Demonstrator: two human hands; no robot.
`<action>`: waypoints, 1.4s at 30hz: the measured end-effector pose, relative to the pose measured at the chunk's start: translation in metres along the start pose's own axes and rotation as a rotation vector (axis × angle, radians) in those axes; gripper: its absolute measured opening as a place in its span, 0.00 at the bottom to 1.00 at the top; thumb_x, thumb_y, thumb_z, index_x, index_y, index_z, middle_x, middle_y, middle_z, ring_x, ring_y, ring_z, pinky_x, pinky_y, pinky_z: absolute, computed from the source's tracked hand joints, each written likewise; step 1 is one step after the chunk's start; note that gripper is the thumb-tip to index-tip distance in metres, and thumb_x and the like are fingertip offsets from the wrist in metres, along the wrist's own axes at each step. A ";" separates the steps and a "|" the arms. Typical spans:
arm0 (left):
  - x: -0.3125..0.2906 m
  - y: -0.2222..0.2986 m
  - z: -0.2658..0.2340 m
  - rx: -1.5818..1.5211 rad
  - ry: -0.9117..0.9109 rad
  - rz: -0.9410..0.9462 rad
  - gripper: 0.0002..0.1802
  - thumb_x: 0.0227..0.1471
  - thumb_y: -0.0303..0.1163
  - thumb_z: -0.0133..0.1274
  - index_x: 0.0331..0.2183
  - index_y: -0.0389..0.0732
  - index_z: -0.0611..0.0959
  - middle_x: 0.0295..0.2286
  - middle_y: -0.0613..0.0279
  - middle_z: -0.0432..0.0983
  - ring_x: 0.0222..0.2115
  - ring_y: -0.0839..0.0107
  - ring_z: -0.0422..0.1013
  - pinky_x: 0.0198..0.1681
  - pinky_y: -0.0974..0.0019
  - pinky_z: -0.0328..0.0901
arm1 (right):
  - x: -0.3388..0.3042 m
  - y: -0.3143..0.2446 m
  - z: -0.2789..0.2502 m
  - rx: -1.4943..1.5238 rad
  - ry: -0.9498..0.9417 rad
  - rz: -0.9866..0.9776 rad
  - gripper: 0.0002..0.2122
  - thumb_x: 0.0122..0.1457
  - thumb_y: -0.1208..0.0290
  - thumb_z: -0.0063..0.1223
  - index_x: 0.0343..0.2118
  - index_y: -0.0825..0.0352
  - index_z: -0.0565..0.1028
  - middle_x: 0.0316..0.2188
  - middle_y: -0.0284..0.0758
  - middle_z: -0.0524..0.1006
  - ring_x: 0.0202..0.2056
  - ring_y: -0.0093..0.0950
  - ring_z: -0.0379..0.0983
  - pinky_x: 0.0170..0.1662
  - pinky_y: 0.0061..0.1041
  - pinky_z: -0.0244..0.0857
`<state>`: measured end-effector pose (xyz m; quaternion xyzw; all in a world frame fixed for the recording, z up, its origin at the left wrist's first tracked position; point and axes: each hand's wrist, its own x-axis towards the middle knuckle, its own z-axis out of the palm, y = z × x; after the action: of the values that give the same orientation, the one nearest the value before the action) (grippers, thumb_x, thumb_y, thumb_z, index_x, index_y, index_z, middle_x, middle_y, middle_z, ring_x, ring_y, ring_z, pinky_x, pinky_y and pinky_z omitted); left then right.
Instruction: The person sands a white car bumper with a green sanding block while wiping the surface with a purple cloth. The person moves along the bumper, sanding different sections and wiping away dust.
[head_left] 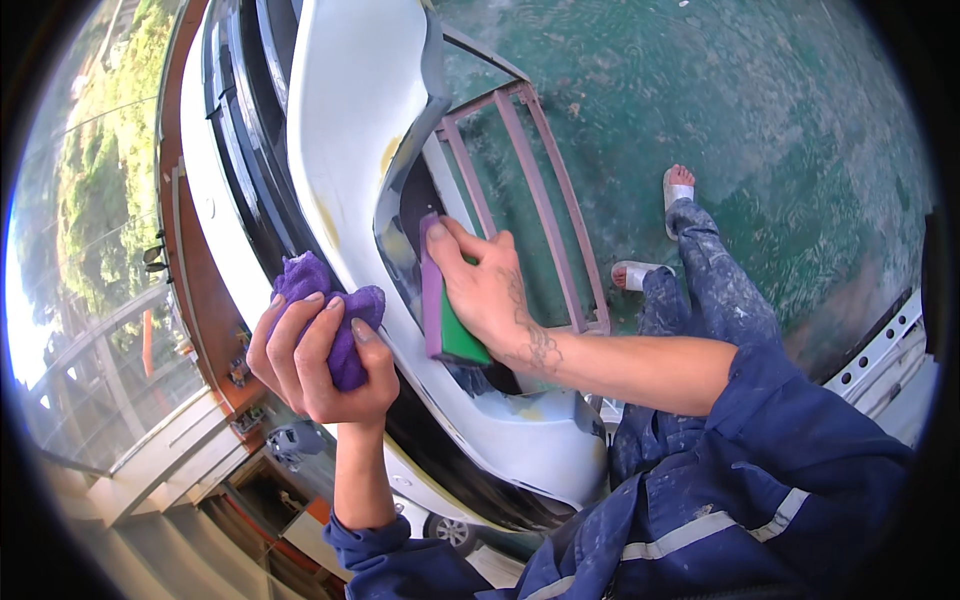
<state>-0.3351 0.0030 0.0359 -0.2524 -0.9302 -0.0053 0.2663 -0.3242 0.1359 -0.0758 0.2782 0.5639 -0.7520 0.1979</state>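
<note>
A crumpled purple cloth [312, 285] is bunched in my left hand [325, 365], which is raised over the left side of a white car bumper [345, 90]. My right hand [490, 290] grips a green sanding block [460, 340] with a purple abrasive sheet [432, 300] on its face. The sheet lies along the inner edge of the bumper's dark opening, and seems to touch it. Yellowish patches [328, 222] mark the white surface. Black trim [245, 150] runs down the bumper's left part. My right fingertips rest over the top of the block; its far side is hidden.
A pinkish metal frame stand [540, 190] is under and right of the bumper. Green wet-looking floor [770, 130] spreads beyond, where my sandalled feet [680, 185] stand. A car wheel [450, 530] shows below, and a perforated metal rail [880, 350] lies at the right.
</note>
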 end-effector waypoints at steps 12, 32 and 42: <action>-0.005 -0.001 -0.001 0.012 -0.002 0.017 0.15 0.42 0.27 0.62 0.37 0.41 0.90 0.38 0.58 0.85 0.48 0.49 0.77 0.57 0.48 0.69 | -0.046 0.033 -0.006 -0.158 0.088 -0.239 0.29 0.68 0.50 0.62 0.62 0.69 0.82 0.35 0.47 0.64 0.42 0.42 0.63 0.50 0.38 0.66; 0.000 0.002 0.004 0.024 0.028 0.002 0.14 0.40 0.27 0.61 0.35 0.41 0.89 0.37 0.58 0.85 0.46 0.49 0.78 0.56 0.48 0.69 | -0.014 -0.010 0.015 -0.050 0.220 -0.235 0.33 0.69 0.52 0.62 0.65 0.78 0.76 0.35 0.55 0.69 0.46 0.46 0.65 0.50 0.38 0.66; 0.021 -0.001 0.000 0.005 -0.101 0.026 0.10 0.34 0.26 0.62 0.27 0.44 0.86 0.30 0.63 0.82 0.39 0.56 0.76 0.47 0.52 0.66 | -0.026 0.008 -0.007 -0.013 0.007 -0.671 0.30 0.65 0.66 0.69 0.67 0.75 0.75 0.47 0.52 0.70 0.49 0.44 0.71 0.54 0.36 0.69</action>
<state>-0.3503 0.0120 0.0465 -0.2638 -0.9391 0.0133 0.2197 -0.2978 0.1398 -0.0667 0.0784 0.6294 -0.7707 -0.0608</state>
